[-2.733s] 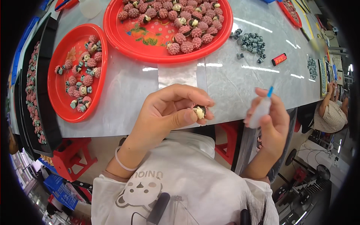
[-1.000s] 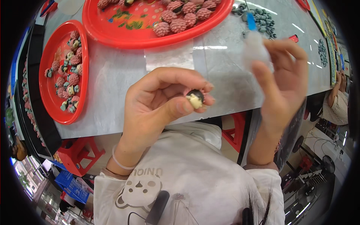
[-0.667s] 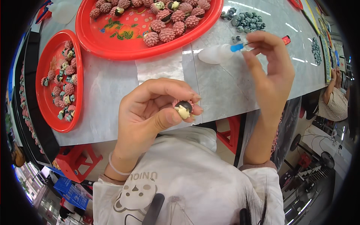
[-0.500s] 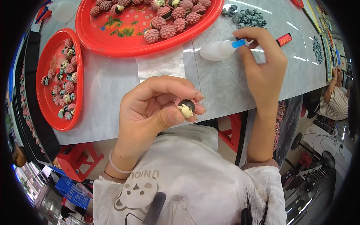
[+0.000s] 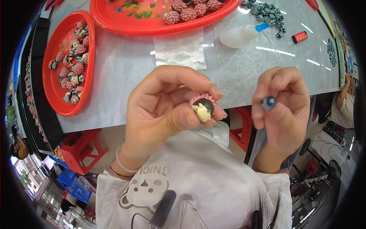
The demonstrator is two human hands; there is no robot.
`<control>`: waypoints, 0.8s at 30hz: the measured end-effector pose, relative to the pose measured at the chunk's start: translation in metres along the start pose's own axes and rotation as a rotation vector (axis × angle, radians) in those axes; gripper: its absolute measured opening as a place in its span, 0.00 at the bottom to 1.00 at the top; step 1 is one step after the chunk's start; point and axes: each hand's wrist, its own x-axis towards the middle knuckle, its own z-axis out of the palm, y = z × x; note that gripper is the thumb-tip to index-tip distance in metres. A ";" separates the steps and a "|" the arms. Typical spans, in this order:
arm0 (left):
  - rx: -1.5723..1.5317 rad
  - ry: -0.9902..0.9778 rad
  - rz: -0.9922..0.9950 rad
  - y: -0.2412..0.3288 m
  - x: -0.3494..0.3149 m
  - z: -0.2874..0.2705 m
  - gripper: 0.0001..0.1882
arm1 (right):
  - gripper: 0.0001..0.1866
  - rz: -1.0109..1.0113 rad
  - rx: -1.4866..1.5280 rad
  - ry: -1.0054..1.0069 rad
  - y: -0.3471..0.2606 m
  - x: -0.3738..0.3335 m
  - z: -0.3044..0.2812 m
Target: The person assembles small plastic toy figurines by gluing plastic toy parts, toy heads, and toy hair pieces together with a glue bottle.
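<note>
Pinching the pink hedgehog figure [image 5: 203, 108] in our left hand [image 5: 164, 110], we pinch a small blue-grey part [image 5: 269, 102] in our right hand [image 5: 284, 110] at 3 o'clock; we judge fitting comes next, requiring careful alignment.

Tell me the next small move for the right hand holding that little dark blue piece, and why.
Probably bring the right hand leftward to seat the dark blue piece on the pink spiky toy pinched in the left hand. The toy's cream face is turned toward the piece, the two hands are level and apart, and the glue bottle lies set down on the table.
</note>
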 end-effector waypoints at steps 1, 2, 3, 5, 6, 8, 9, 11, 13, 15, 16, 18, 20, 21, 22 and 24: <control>0.013 0.004 0.007 -0.001 -0.001 0.001 0.17 | 0.14 -0.016 0.006 0.008 0.002 0.000 0.005; 0.025 0.008 0.014 -0.001 -0.002 0.001 0.18 | 0.12 -0.021 -0.010 -0.027 0.000 0.001 0.009; 0.025 0.010 0.015 -0.002 -0.003 0.002 0.18 | 0.12 -0.020 -0.010 -0.029 0.000 0.003 0.013; 0.072 0.050 0.059 -0.003 -0.005 0.004 0.19 | 0.11 -0.184 -0.250 -0.137 0.001 0.007 0.019; 0.071 0.050 0.059 -0.004 -0.005 0.005 0.19 | 0.11 -0.183 -0.250 -0.136 0.002 0.010 0.016; 0.108 0.078 0.079 -0.004 -0.005 0.007 0.20 | 0.12 -0.573 -0.610 -0.354 0.004 0.017 0.005; 0.107 0.079 0.077 -0.004 -0.005 0.007 0.20 | 0.12 -0.571 -0.610 -0.354 0.004 0.014 0.011; 0.163 0.086 0.118 -0.005 -0.004 0.006 0.21 | 0.14 -0.382 -0.442 -0.110 0.003 0.006 0.025; 0.168 0.087 0.121 -0.005 -0.005 0.007 0.21 | 0.14 -0.407 -0.471 -0.120 0.005 0.006 0.022; 0.173 0.085 0.127 -0.006 -0.006 0.006 0.21 | 0.14 -0.436 -0.501 -0.129 0.006 0.004 0.020; 0.188 0.062 0.145 -0.008 -0.006 0.004 0.20 | 0.13 -0.480 -0.524 -0.152 0.006 0.005 0.019; 0.203 0.041 0.162 -0.009 -0.007 0.001 0.20 | 0.11 -0.524 -0.546 -0.176 0.007 0.007 0.017; 0.257 0.020 0.194 -0.008 -0.007 0.000 0.20 | 0.10 -0.694 -0.676 -0.257 0.007 0.010 0.014; 0.256 0.020 0.193 -0.007 -0.007 0.001 0.20 | 0.10 -0.693 -0.677 -0.257 0.007 0.008 0.017; 0.279 0.038 0.188 -0.006 -0.008 0.001 0.20 | 0.09 -0.692 -0.695 -0.196 0.007 0.005 0.022; 0.302 0.059 0.183 -0.005 -0.007 0.000 0.20 | 0.09 -0.690 -0.710 -0.138 0.009 0.004 0.025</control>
